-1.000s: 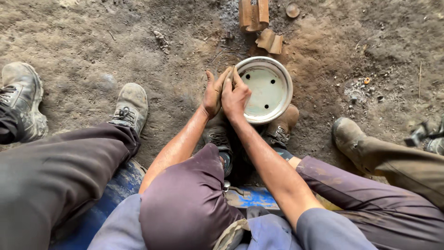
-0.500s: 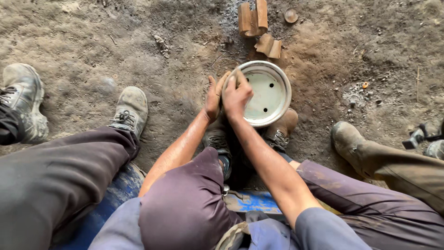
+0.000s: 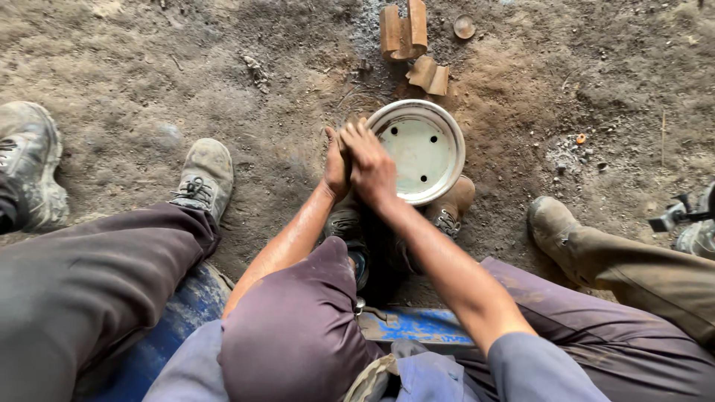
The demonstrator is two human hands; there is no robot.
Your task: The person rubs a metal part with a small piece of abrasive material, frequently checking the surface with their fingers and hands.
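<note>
A round white metal dish (image 3: 424, 152) with a raised rim and a few small holes lies on the dirt ground between my feet. My left hand (image 3: 336, 167) and my right hand (image 3: 372, 170) are pressed palm against palm at the dish's left edge. The right hand's fingers reach over the rim. Whether anything lies between the palms is hidden. My shoes (image 3: 347, 227) rest just under the hands and the dish.
Rusty brown metal pieces (image 3: 403, 31) and a small round disc (image 3: 464, 27) lie beyond the dish. Another person's grey shoe (image 3: 205, 176) and leg are at the left, and a tan boot (image 3: 553, 222) at the right. I sit on a blue seat (image 3: 417, 325).
My joined hands have slid a little against each other beside the dish, and the fingers now lie lower on its rim. The dish stays in place.
</note>
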